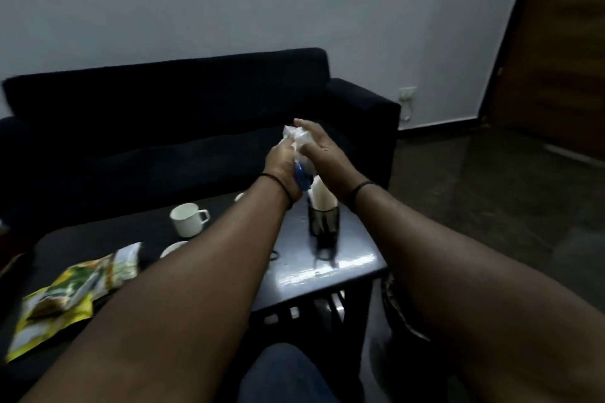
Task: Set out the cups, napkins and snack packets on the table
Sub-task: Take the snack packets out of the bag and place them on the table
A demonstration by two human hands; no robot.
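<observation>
Both my hands are raised above the dark table (343, 271). My left hand (283, 170) grips a clear plastic napkin packet (299, 141) with a blue label. My right hand (319, 147) touches the packet's crumpled top with fingers stretched out. Below the hands a dark holder (324, 222) stands on the table with white napkins (322, 196) sticking out of it. A white cup (186, 219) stands upright at the table's middle; a second cup (172, 249) shows only its rim beside my left forearm. Yellow-green snack packets (72, 291) lie at the table's left.
A dark sofa (196, 114) runs behind the table, against a pale wall. Another small white object (240, 196) peeks out past my left wrist. A wooden door (556, 59) stands at the right. Dark floor lies to the table's right.
</observation>
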